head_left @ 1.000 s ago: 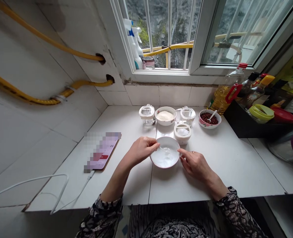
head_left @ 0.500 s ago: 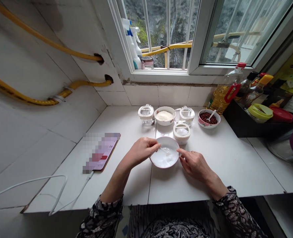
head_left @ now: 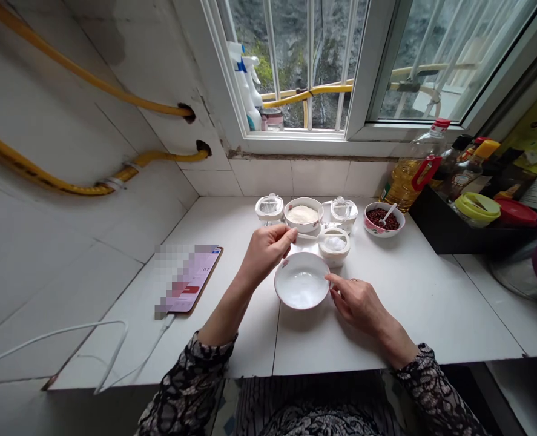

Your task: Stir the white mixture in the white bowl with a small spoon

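My left hand (head_left: pixel 267 251) pinches the handle of a small white spoon (head_left: pixel 306 235), raised above the far rim of a white bowl (head_left: pixel 290 290). The spoon's far end reaches the open jar (head_left: pixel 334 258) of white grains; whether it touches I cannot tell. Against the bowl's right rim rest the thumb and fingers of my right hand (head_left: pixel 363 303), gripping its edge. The bowl stands on the counter, and its inside looks white and shiny; what lies in it is hard to make out.
Behind stand a bowl of white grains (head_left: pixel 303 225), two lidded clear jars (head_left: pixel 269 209) and a bowl of red beans (head_left: pixel 388 230) with a spoon. An oil bottle (head_left: pixel 404 178) and a black box (head_left: pixel 436 224) sit right; a charging phone (head_left: pixel 193 287) lies left.
My left hand has lifted the spoon up out of the bowl and away toward the jars. My right hand stays on the bowl's rim.
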Tool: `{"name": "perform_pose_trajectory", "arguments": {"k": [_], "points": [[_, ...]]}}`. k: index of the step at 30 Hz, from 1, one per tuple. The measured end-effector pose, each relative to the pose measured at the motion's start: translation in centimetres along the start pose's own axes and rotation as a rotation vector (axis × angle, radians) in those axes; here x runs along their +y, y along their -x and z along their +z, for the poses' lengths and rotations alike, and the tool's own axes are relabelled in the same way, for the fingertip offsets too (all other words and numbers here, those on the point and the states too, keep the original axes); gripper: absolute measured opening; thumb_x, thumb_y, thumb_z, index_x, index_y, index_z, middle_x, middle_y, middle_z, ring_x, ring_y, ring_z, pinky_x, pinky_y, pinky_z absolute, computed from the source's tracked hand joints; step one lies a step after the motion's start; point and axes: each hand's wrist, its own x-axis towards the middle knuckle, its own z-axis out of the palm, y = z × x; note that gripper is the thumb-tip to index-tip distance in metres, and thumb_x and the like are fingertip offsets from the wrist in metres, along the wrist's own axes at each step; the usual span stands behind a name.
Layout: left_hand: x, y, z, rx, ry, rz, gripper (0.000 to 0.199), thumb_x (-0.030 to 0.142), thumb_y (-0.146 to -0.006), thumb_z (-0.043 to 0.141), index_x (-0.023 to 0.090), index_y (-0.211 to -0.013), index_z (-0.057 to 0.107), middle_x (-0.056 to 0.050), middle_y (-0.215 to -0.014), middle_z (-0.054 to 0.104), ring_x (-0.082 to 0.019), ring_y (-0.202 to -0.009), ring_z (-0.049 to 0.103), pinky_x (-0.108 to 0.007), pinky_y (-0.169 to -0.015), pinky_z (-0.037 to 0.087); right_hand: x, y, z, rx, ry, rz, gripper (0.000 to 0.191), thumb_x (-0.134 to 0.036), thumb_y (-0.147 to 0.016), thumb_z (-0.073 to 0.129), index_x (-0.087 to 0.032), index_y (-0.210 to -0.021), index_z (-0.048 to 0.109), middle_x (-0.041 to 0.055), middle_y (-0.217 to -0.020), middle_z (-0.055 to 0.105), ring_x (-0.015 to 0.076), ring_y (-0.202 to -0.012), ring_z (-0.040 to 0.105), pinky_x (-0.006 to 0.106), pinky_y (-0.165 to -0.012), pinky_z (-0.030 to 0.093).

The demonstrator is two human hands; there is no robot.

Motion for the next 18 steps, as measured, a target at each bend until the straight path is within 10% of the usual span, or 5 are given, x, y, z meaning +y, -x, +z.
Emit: {"name": "perform_pose_trajectory", "arguments": {"k": [6, 18], "points": [[-0.1, 0.4, 2.8, 0.150, -0.473, 0.317, 0.039, 0.037, -0.097, 0.043, 0.019, -0.063, 0.052, -0.001, -0.057, 0.054, -0.013, -0.054, 0.047, -0.027, -0.058, 0.029, -0.2, -0.1, 0.0, 0.018, 0.004, -0.014, 0.032, -0.010, -0.096, 0.039, -0.014, -0.126, 0.050, 0.0038, -0.080, 0.073, 0.0155, -0.061, 0.065, 0.028, -0.058, 0.046], [-0.3, -1.3, 4.3, -0.125, -0.815, 0.479, 0.027, 0.019, -0.097, 0.048, 0.016, -0.074, 0.061, -0.007, -0.068, 0.067, -0.017, -0.060, 0.058, -0.029, -0.057, 0.026, -0.2, -0.2, -0.1, 0.027, 0.028, -0.030, 0.030, -0.010, -0.097, 0.039, -0.013, -0.124, 0.050, 0.0035, -0.078, 0.072, 0.0155, -0.059, 0.062, 0.028, -0.056, 0.043]]}}
